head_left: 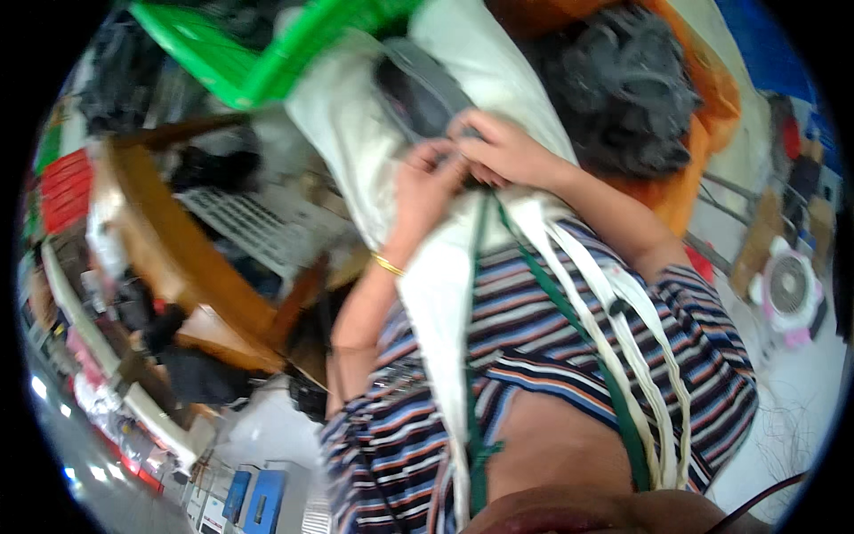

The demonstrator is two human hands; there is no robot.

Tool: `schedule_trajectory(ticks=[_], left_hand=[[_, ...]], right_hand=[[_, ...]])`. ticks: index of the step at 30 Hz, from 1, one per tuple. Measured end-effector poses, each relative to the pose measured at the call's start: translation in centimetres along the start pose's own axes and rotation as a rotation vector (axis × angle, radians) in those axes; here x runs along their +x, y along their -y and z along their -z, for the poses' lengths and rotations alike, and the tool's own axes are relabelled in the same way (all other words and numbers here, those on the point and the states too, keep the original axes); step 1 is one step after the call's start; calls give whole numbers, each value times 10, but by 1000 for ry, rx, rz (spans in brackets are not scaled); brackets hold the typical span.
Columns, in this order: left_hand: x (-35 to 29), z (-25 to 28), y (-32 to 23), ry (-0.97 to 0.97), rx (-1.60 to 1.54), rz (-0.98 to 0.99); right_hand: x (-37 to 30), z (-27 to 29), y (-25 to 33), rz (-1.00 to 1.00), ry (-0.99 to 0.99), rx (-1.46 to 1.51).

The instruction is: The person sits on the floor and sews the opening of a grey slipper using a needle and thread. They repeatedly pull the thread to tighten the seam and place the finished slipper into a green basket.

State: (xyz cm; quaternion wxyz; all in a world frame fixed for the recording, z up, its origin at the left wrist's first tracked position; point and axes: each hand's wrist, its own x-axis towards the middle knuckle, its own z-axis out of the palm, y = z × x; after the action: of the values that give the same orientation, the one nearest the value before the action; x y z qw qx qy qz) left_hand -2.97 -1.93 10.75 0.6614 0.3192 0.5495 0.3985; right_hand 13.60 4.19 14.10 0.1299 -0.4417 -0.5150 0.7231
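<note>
A grey shoe or shoe upper [431,80] lies over the white apron [476,31] on my lap, its dark opening facing up. At its near end my left hand [425,185] pinches with bent fingers. My right hand [505,153] comes in from the other side, its fingers curled on the same end. The two hands meet there, fingertips nearly touching. What lies right between the fingertips is blurred and partly hidden.
A green plastic crate [258,76] stands ahead on the left. At the right, dark grey pieces [623,93] pile on an orange sack [716,89]. A wooden bench frame [165,236] stands at left, a white and pink fan [787,283] at far right.
</note>
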Motion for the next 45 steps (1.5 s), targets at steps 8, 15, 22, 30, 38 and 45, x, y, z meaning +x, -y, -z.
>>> schedule_trajectory(ticks=[8,15,22,30,38,45], left_hand=[[-7,-2,-10,62,-105,-38],[-10,22,-40,43,-83,-25],[-21,40,-33,-51,119,-104],[-24,30,-31,-111,288,-227],[-8,39,0,-182,482,-272],[-11,35,-3,-157,264,-271]], right_hand=[[11,36,33,533,-151,-887],[40,18,8,536,-151,-690],[23,-4,4,117,34,156],[7,-13,24,690,-227,-681],[32,-18,11,874,-427,-713],[33,-16,-8,841,-287,-767]])
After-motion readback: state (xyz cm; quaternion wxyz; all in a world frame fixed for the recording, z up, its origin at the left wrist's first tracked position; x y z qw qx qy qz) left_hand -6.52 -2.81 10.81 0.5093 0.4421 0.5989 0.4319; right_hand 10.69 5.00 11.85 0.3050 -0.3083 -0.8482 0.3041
